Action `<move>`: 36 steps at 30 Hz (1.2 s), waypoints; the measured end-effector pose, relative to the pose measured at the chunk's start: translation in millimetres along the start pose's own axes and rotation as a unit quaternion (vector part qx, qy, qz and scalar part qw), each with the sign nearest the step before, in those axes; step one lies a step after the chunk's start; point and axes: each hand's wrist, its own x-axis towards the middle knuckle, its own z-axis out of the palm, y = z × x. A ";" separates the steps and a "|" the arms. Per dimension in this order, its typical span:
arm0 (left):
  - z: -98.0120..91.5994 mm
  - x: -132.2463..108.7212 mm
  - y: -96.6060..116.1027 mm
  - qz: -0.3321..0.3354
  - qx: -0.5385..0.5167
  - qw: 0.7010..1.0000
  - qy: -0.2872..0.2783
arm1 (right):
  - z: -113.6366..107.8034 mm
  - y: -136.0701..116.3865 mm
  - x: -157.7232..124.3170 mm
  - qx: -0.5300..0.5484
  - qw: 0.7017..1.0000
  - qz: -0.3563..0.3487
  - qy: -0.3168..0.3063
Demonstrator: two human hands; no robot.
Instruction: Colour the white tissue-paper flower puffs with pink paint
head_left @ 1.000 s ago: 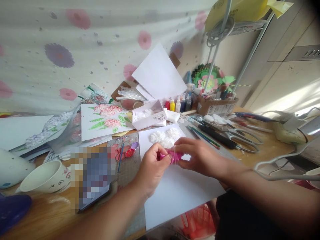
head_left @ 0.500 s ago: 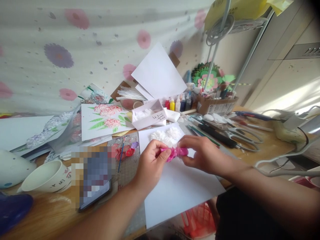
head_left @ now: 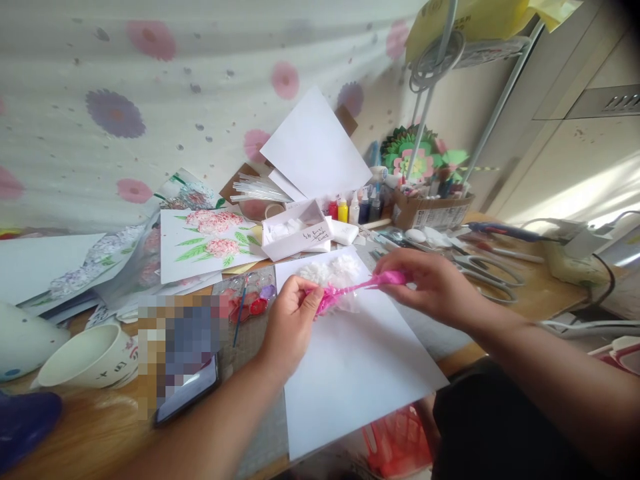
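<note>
Pink soft clay (head_left: pixel 343 291) is stretched into a thin strand between my two hands, above the white sheet of paper (head_left: pixel 345 380). My left hand (head_left: pixel 295 317) pinches its wider end, where clear plastic film (head_left: pixel 353 303) hangs below. At the other end, my right hand (head_left: pixel 425 283) grips a thicker pink lump between thumb and fingers. Just behind the strand, white ruffled pieces (head_left: pixel 333 269) lie on the far part of the paper.
Left are a phone (head_left: pixel 187 387), a paint palette (head_left: pixel 257 303) with a brush (head_left: pixel 241 310), and a white cup (head_left: pixel 90 357). Behind stand a white box (head_left: pixel 300 237) and paint bottles (head_left: pixel 343 211). Scissors (head_left: pixel 493 273) and a glue gun (head_left: pixel 555 253) lie right.
My hands have moved apart, the right one to the right and slightly up. Between them the pink clay has gone from a short compact piece to a long thin strand.
</note>
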 end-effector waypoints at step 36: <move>4.0 -2.7 0.0 -0.024 -0.062 0.998 -0.014 | 22.9 -9.3 3.0 0.076 0.992 0.102 -0.016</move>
